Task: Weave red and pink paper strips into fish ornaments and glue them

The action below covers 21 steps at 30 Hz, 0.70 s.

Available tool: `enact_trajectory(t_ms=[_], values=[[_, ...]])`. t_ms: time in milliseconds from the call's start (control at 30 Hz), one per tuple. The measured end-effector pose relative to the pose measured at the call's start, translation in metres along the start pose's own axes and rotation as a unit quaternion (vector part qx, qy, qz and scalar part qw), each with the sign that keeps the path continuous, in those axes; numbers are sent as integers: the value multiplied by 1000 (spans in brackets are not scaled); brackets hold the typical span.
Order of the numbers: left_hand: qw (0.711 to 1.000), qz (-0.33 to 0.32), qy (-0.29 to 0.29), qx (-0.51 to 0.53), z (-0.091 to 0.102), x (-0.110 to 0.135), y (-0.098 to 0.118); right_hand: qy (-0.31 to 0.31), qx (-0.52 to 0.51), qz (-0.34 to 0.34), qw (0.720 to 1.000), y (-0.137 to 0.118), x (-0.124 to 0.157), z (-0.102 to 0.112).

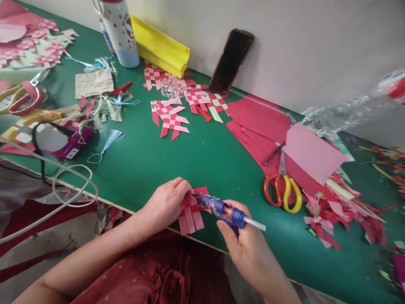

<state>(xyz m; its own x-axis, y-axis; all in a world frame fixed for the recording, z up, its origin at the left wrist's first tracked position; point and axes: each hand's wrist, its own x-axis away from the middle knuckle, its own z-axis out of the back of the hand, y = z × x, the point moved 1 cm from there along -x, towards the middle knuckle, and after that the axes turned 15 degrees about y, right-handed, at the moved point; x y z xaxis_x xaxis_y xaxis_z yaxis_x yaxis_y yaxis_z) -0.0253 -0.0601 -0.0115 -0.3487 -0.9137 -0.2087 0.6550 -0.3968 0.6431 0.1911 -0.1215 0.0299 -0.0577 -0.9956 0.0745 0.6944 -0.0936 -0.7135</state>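
My right hand (245,236) is wrapped round a blue glue gun (221,209), with a clear glue stick (255,223) poking out of its back end. The gun's nozzle end points left, at a piece of woven red and pink paper strips (191,219) by the table's front edge. My left hand (169,202) pinches that paper at its upper left, fingertips close to the nozzle. The exact contact between nozzle and paper is hidden. Finished-looking woven paper fish (171,118) lie farther back on the green table (142,164).
Scissors (283,190) lie on red paper sheets (253,122) at right, beside paper scraps (338,215). A phone (232,61) leans on the wall. A bottle (122,36) stands at the back. Tassels (109,143), a purple box-like thing (71,139) and white cable (79,185) are at left.
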Motion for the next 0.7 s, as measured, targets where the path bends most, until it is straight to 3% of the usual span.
enact_trajectory(t_ms=[700], values=[[1000,1,-8,3,-1,1,0,-12,21,0,1000,-1,1,-2]])
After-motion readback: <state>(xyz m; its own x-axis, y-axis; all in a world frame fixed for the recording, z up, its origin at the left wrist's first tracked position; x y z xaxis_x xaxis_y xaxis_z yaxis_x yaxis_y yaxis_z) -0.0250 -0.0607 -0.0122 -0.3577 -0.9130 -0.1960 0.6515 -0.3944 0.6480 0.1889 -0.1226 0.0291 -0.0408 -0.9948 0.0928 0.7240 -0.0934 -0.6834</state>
